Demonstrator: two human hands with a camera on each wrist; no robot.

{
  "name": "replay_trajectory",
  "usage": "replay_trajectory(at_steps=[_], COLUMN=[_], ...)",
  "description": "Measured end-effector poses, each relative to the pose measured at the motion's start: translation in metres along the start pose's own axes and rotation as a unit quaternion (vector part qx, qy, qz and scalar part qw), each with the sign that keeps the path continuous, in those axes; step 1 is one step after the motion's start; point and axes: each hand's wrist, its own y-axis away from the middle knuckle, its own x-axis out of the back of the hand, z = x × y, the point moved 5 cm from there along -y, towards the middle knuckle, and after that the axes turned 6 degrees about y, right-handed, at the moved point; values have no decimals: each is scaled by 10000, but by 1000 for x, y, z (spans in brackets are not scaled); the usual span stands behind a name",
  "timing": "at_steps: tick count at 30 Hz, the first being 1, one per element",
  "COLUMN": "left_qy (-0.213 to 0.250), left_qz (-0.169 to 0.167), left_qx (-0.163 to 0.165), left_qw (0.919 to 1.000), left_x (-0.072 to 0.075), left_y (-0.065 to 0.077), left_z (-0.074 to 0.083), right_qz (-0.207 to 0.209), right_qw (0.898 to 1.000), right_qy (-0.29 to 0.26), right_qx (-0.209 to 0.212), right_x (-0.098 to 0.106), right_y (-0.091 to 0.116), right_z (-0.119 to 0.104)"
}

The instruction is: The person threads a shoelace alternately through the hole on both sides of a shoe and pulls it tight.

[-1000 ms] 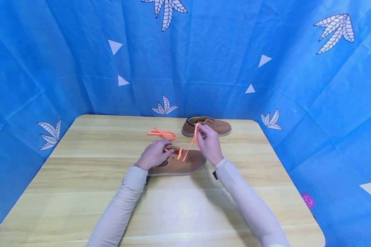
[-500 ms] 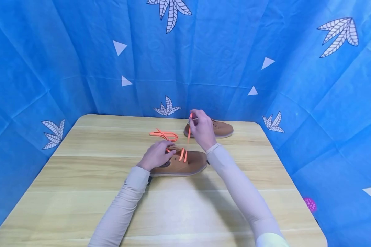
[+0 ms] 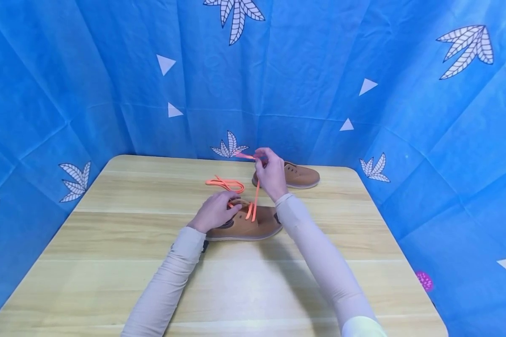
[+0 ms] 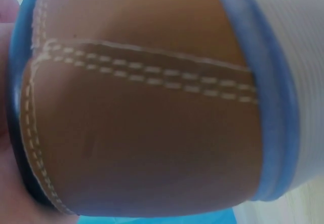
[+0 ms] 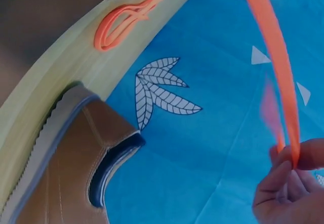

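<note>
In the head view, a brown shoe lies mid-table with its toe to the right. My left hand grips it at the ankle opening, thumb on the near side. The left wrist view is filled by the shoe's stitched heel, with parts of the hand along the left edge. An orange shoelace runs up from the front eyelets to my right hand. In the right wrist view, thumb and fingers pinch that lace some way above the shoe; its blurred loose end sticks out beyond them.
Behind the right hand stands a second brown shoe with bare eyelets, near the table's back edge. Another orange lace, folded into a bundle, lies on the wooden table left of it. Blue patterned cloth hangs around the table.
My right hand has risen away from the shoe and a little left, drawing the lace up. The lace's loose end now swings out to the left. The left hand stays on the shoe.
</note>
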Motion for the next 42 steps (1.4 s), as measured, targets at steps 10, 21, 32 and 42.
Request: replay_trajectory(at_steps=[10, 21, 32, 42], left_qy=[17, 7, -29, -108], left_qz=[11, -11, -78, -22], left_qx=[-38, 22, 52, 41], left_qw=[10000, 10000, 10000, 9999], left_x=[1, 0, 0, -1], left_y=[-1, 0, 0, 0], left_z=[1, 0, 0, -2], right_qz=[-419, -610, -351, 0], right_qw=[9987, 9924, 9802, 9993], right_qy=[-55, -584, -1422, -319], right_qx=[-293, -890, -1333, -178], right_x=[-4, -1, 8, 12], right_y=[-9, -15, -20, -19], right_z=[0, 6, 15, 1])
